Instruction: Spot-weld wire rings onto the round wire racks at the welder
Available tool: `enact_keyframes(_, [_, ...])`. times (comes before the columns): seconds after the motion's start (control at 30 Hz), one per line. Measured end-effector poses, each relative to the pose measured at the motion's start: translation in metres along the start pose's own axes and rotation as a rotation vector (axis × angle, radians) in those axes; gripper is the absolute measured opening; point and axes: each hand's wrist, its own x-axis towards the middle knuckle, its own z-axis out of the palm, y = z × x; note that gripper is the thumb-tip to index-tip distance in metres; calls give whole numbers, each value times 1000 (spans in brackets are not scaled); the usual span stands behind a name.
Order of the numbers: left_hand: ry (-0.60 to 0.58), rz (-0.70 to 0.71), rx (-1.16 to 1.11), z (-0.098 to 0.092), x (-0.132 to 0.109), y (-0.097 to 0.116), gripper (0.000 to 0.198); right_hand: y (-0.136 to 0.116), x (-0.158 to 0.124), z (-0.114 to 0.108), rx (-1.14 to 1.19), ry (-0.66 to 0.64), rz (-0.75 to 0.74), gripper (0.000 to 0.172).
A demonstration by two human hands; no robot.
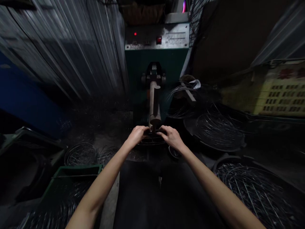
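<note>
My left hand (136,135) and my right hand (172,137) are both closed in a pinch, one on each side of the tip of a machine's metal arm (155,118). Between them they grip a thin, curved wire piece (152,142), which looks like a round wire frame. Its outline is mostly lost in the dark, and my fingers cover the gripped edges. The arm juts toward me from a green machine (136,63) with a metal control panel (147,43). A red light glows on that panel.
To the right, wire pieces fill a dark round tub (215,163) and a shallow pan (241,144). A yellow slotted crate (283,90) stands behind them. At lower left is a green bin (71,170) holding wires; a wire coil (81,154) lies near it.
</note>
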Motion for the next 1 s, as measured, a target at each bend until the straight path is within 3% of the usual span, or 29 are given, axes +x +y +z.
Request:
enact_keyframes(0.3, [-74,-40,-15,-7,2,4,16,4,-3,1,147,52,-7,14])
enact_keyframes(0.43, [-107,-76,-12,-16,3,10,23,37,-25,-9,173,166,79,14])
enact_keyframes(0.6, [-98,-96,-12,-22,3,9,22,73,-48,-7,193,56,116,15])
enact_keyframes(0.7, [-90,-103,-11,-23,-4,-4,21,65,-47,-5,206,67,86,16])
enact_keyframes(0.8, [-41,-144,-9,-24,-19,-13,35,42,-44,-9,85,93,26,17])
enact_keyframes(0.93, [137,-111,23,-20,-30,2,49,13,-44,-8,-147,92,-35,23])
enact_keyframes(1.0, [93,-64,93,-14,-26,15,44,3,-43,-4,-195,73,-49,25])
